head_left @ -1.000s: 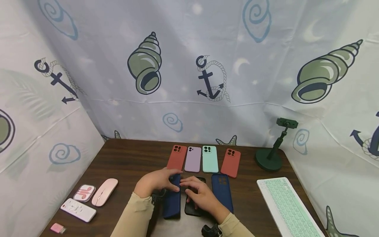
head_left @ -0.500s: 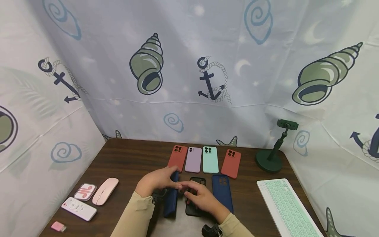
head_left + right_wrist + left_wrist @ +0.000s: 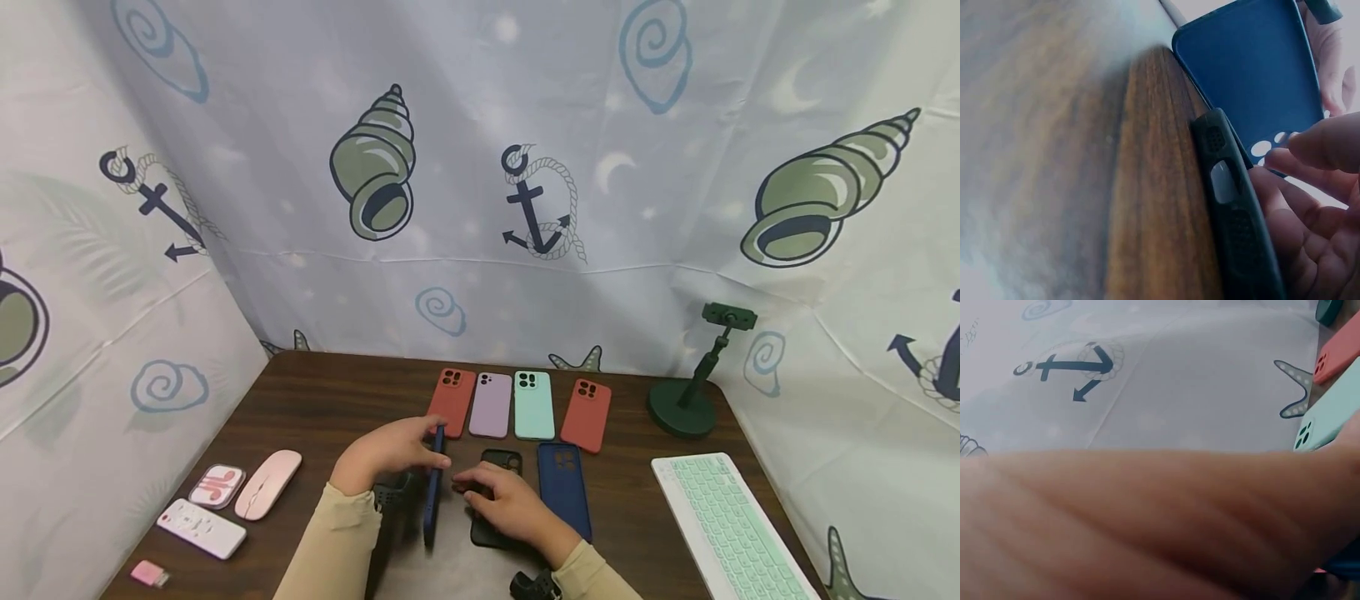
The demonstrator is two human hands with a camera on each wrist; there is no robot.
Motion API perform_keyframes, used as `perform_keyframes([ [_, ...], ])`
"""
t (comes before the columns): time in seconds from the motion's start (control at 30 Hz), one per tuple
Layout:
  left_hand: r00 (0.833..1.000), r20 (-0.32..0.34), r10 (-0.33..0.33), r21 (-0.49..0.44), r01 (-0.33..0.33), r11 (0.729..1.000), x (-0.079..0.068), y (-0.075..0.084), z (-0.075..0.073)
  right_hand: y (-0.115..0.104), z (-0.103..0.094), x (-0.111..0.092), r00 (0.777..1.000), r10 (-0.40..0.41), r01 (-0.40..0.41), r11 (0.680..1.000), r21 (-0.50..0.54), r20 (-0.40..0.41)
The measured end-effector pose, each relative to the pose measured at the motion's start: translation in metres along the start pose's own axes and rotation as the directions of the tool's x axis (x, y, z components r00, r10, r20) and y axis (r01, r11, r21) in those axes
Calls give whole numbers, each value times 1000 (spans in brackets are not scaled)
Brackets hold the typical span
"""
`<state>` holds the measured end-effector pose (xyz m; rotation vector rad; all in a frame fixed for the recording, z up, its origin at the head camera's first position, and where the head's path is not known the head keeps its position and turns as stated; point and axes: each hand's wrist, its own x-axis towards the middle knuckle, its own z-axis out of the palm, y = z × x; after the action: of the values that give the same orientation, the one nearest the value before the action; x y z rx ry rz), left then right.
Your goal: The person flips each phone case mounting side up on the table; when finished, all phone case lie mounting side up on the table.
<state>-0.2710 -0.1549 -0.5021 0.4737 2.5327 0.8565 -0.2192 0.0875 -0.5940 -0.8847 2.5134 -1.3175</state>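
In the head view my left hand point(image 3: 390, 452) grips a dark blue phone case point(image 3: 432, 492) by its far end, thumb on the near side. The case stands on its long edge, seen almost side-on. My right hand point(image 3: 513, 504) lies over a black phone case point(image 3: 502, 458), fingers loosely bent, and covers part of it. From the right wrist, the blue case point(image 3: 1247, 69) shows its broad face and round camera holes, with the right fingertips point(image 3: 1316, 144) close by; whether they touch it I cannot tell. In the left wrist view, the left hand point(image 3: 1147, 519) blurs over most of the frame.
Another blue case point(image 3: 564, 487) lies to the right. Behind are red point(image 3: 452, 404), lilac point(image 3: 491, 406), mint point(image 3: 533, 406) and second red point(image 3: 587, 417) cases. A keyboard point(image 3: 731, 525) and green stand point(image 3: 681, 407) sit right; a mouse point(image 3: 267, 485), earphone box point(image 3: 217, 486), remote point(image 3: 201, 528) and pink USB stick point(image 3: 150, 573) left.
The blue case in my left hand has turned from showing its broad face to nearly edge-on. My left hand has shifted slightly left, and the right fingers have drawn back from it.
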Motion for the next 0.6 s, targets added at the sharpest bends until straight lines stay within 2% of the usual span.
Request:
perform_keyframes([
  [0.1,1000,14,-16,-25,16,1000,-2,0,-1,-2,0,-1,1000,-19,19,999,-44,-4],
  [0.23,1000,8,-11,-13,11,1000,-2,1,-1,-2,-1,-1,999,-40,40,997,-68,6],
  [0.47,998,-37,-48,-29,46,999,2,-7,0,-2,-1,-1,1000,-25,25,999,-41,4],
  [0.6,997,-40,-61,-4,60,998,2,-12,-1,-4,0,-1,1000,-16,16,999,-47,-1],
])
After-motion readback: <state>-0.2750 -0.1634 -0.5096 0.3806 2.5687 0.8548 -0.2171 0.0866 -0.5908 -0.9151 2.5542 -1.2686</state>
